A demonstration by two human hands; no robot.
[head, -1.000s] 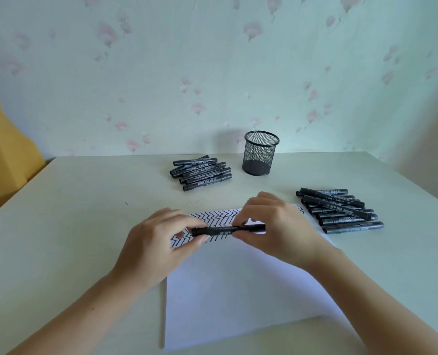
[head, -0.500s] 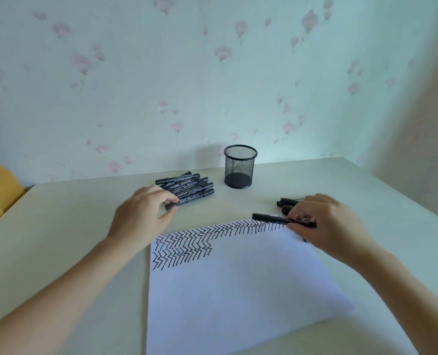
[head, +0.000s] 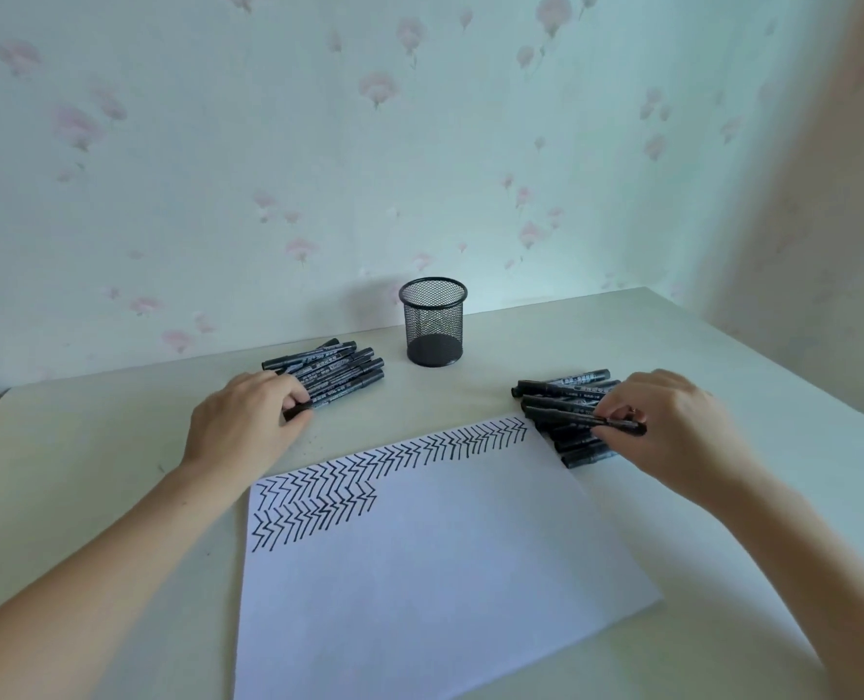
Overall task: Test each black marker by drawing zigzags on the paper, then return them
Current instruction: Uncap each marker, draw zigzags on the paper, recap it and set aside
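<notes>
Lying across the top of the right pile [head: 569, 421], a capped black marker [head: 579, 418] is pinched at its right end by the right hand [head: 672, 431]; its long axis runs nearly left to right, slanting slightly toward the viewer at the right end. That grip is closed on the marker between thumb and fingertips. The pile beneath shows at least six more markers, all lying roughly parallel along the same left-right line; the hand hides part of it, so an exact count cannot be given.

The left hand [head: 245, 421] rests at the near end of the left pile [head: 326, 371], its grip curled around the end of the nearest marker [head: 336, 391], which points up and to the right. About seven markers lie there, side by side.

One sheet of paper [head: 420, 573] lies on the counter [head: 91, 472] between the two arms, with two bands of black zigzags [head: 369, 472] along its far edge. One black mesh cup [head: 434, 321] stands upright behind, between the two piles.
</notes>
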